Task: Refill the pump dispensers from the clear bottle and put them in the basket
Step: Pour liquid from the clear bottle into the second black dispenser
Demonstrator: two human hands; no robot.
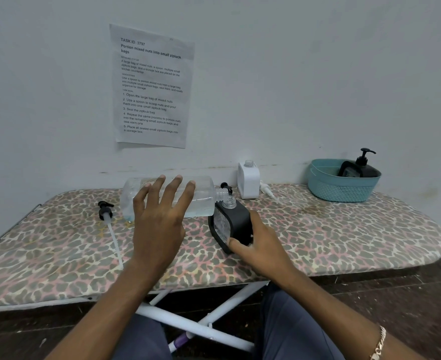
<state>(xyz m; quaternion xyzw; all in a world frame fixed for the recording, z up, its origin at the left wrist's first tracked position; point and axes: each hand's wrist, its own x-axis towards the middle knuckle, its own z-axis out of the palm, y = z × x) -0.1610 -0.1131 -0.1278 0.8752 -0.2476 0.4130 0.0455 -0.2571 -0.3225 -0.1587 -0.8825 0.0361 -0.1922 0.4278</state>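
My left hand (159, 216) holds the large clear bottle (201, 196) on its side, fingers spread across its near face, thumb hidden. A little liquid sits along its lower side. Its open mouth hangs just above the open neck of a black square dispenser (236, 219), which leans to the left on the board. My right hand (261, 245) grips that dispenser low on its right side, thumb on the clear front. A white dispenser (248, 181) stands uncapped behind it. The teal basket (344, 189) at far right holds a black pump dispenser (365, 165) and a second black one (349, 172).
Everything sits on an ironing board with a leopard-print cover (344, 235) against a white wall. A black pump head with a long white tube (106, 213) lies at the left. Another black pump head (226, 188) and a white pump (266, 189) lie near the white dispenser.
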